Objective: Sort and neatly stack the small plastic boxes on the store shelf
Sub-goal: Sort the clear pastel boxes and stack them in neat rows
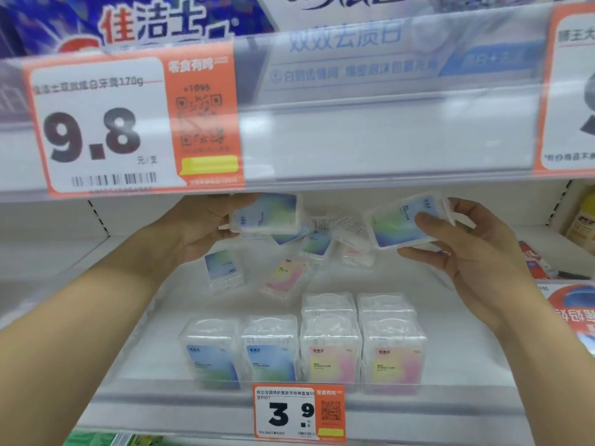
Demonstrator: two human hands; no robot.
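Holding one blue-labelled box [269, 214] aloft, the left hand [196, 226] is closed round it; the right hand [463, 249] pinches a second blue box [402, 225] likewise. Loose boxes [289, 272] lie jumbled on the shelf [457, 342] behind. Recommended: square each label forward and seat both behind the front row's blue boxes [241, 352], not the pink ones [363, 355].
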